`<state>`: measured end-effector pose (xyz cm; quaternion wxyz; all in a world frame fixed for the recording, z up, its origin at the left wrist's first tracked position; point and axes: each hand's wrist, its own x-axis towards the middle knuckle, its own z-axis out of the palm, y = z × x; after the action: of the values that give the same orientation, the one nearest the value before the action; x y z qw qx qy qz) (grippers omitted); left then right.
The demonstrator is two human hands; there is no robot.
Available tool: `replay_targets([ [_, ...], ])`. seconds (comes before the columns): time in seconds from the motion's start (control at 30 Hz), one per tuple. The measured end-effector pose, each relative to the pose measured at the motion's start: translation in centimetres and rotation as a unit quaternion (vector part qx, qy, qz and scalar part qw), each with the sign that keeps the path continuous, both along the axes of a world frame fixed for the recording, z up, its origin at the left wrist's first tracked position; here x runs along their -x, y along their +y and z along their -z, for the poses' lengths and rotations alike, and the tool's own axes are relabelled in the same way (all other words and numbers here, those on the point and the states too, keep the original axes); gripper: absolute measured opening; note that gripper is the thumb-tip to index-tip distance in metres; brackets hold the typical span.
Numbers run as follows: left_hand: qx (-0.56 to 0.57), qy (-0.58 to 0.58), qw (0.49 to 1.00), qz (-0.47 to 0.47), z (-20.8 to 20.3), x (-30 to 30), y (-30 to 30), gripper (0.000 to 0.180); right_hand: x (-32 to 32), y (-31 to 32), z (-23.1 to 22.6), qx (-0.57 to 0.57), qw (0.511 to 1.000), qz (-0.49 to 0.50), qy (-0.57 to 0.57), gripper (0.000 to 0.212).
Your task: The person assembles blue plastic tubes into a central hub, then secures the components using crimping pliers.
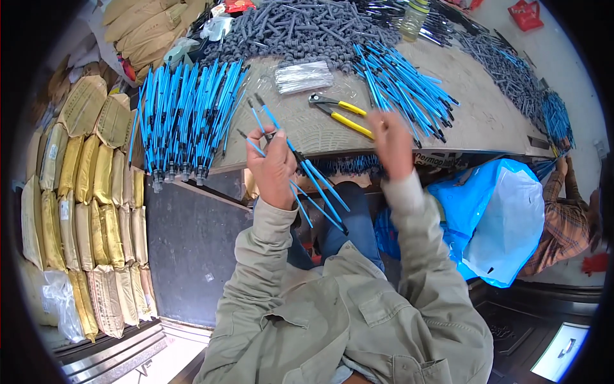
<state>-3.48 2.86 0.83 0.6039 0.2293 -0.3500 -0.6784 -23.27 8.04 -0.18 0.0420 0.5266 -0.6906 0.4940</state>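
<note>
Closed round several thin blue tubes (322, 181) with black fittings, my left hand (274, 165) is raised in front of the table's near edge. The tubes stick out above and below the fingers. My right hand (391, 144) is smeared by motion, so its fingers and anything in them cannot be made out. It is beside the yellow handles of a pair of pliers (348, 116); whether it touches them is unclear. Beyond the pliers lies a bundle of thin silvery strips (304, 77). A pile of blue tubes (409, 89) spreads right of the pliers.
More blue tubes (185, 115) lie at the table's left. Grey plastic parts (300, 32) are heaped at the back near a clear bottle (414, 19). Stacked sacks (89, 211) line the left; a blue-and-white bag (492, 221) stands right. Another person (563, 217) works at far right.
</note>
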Motion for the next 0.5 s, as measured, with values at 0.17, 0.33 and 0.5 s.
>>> replay_targets([
  [0.17,-0.074,0.026,0.995,0.063,-0.5,-0.4,1.6,0.019,7.8,-5.5,0.8,-0.115,0.961,0.163,0.193,0.018],
  [0.33,-0.07,0.035,0.993,0.091,-1.1,-1.2,2.3,0.018,9.4,-6.0,0.8,-0.038,0.999,0.014,-0.035,0.029],
  [0.5,-0.043,-0.069,0.982,0.168,-0.4,-1.2,2.8,0.022,9.7,-5.9,0.1,-0.036,0.941,-0.138,-0.307,0.038],
])
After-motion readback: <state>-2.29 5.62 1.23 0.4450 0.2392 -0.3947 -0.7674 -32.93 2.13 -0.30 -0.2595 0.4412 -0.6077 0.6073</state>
